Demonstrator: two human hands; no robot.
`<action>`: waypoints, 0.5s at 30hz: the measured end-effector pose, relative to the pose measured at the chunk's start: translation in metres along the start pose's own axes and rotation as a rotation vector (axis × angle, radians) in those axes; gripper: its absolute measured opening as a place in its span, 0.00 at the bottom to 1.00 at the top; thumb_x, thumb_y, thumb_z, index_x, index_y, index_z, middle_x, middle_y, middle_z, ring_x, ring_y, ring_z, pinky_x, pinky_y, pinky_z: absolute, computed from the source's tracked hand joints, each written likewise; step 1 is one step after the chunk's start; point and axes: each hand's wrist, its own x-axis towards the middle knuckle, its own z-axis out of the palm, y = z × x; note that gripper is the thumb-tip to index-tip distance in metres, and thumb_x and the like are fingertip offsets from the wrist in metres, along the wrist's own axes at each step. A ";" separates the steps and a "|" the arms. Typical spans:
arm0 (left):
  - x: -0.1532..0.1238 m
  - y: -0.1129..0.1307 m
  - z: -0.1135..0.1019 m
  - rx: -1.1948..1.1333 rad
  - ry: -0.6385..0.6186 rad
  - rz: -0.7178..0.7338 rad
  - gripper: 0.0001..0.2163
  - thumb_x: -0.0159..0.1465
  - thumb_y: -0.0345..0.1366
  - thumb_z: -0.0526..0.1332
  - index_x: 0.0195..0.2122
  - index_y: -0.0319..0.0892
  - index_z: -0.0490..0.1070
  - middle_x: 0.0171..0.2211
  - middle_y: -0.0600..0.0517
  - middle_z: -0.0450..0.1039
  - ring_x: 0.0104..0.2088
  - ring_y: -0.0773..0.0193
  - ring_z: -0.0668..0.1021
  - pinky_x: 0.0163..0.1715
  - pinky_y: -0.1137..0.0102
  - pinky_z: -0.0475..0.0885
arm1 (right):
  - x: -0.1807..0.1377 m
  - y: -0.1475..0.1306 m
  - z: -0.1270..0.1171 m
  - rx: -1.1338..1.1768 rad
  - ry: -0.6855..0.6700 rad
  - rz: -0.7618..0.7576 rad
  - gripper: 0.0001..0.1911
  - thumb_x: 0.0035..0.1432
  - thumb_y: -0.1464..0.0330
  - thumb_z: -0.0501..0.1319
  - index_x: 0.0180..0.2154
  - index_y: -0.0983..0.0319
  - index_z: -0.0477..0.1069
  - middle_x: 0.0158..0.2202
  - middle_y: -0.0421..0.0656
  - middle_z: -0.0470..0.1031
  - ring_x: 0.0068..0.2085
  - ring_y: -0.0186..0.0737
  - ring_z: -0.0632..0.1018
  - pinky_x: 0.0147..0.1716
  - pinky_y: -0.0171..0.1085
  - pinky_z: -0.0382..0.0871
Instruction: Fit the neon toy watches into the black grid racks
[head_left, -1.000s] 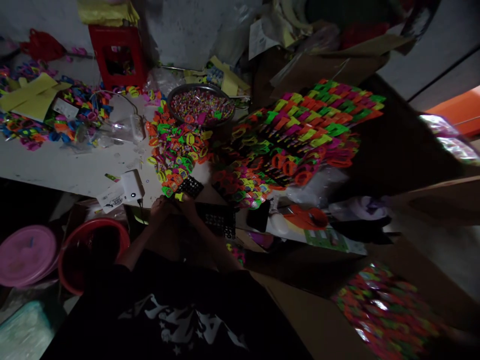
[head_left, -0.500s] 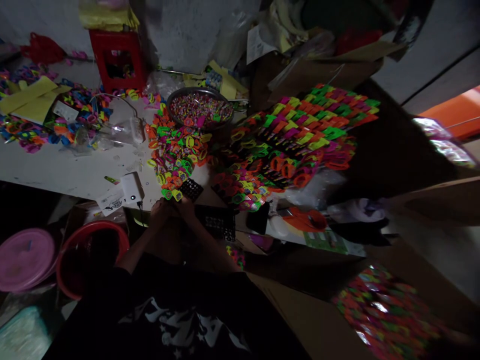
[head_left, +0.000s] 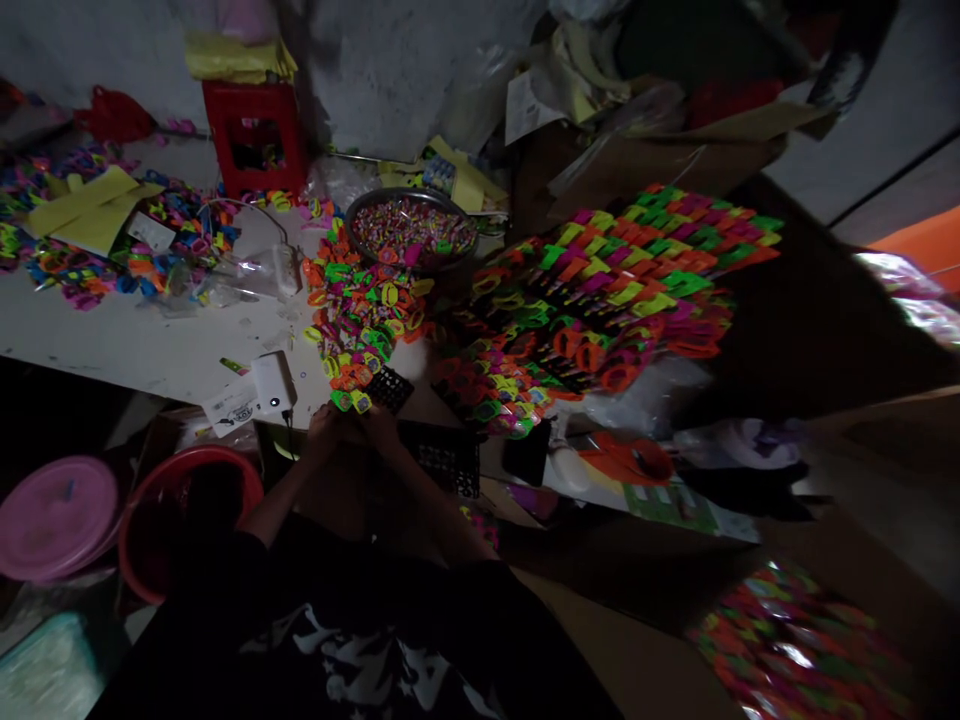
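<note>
My left hand (head_left: 324, 424) and my right hand (head_left: 380, 427) meet at the near edge of the white table (head_left: 150, 345), fingers pinched together on a small piece I cannot make out in the dark. Just beyond them lies a heap of small neon plastic pieces (head_left: 365, 315) and a black grid tray (head_left: 390, 388). A second black grid tray (head_left: 448, 458) sits beside my right wrist. Behind the heap stands a metal bowl (head_left: 412, 222) full of tiny coloured bits.
Stacked rows of neon pieces (head_left: 622, 280) fill the right of the table. A white box (head_left: 271, 382) with a lit dot sits left of my hands. A red bucket (head_left: 184, 510) and a pink lid (head_left: 56, 515) stand on the floor. A red stool (head_left: 257, 135) is at the back.
The view has shifted slightly down and right. My hands stay together at the table edge, barely moved.
</note>
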 end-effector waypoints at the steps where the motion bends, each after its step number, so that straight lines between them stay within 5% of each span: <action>1: 0.002 -0.002 0.000 0.004 0.000 0.012 0.08 0.63 0.32 0.62 0.43 0.40 0.75 0.43 0.46 0.76 0.47 0.55 0.75 0.51 0.62 0.69 | 0.001 0.001 -0.002 0.000 -0.022 -0.017 0.13 0.64 0.69 0.61 0.49 0.66 0.76 0.47 0.52 0.80 0.47 0.44 0.80 0.44 0.33 0.69; 9: 0.009 -0.012 -0.002 -0.134 -0.044 0.056 0.09 0.61 0.39 0.64 0.40 0.42 0.78 0.44 0.44 0.76 0.48 0.54 0.76 0.53 0.59 0.70 | 0.014 0.008 -0.015 0.067 -0.166 -0.210 0.09 0.59 0.74 0.62 0.41 0.66 0.79 0.43 0.51 0.81 0.43 0.46 0.81 0.43 0.35 0.71; 15: 0.035 -0.027 -0.045 -0.381 -0.300 -0.174 0.05 0.57 0.35 0.66 0.33 0.40 0.77 0.35 0.48 0.79 0.41 0.59 0.79 0.46 0.64 0.74 | 0.013 0.012 -0.014 0.245 -0.187 -0.235 0.15 0.58 0.72 0.62 0.48 0.65 0.76 0.47 0.49 0.80 0.48 0.46 0.78 0.49 0.40 0.72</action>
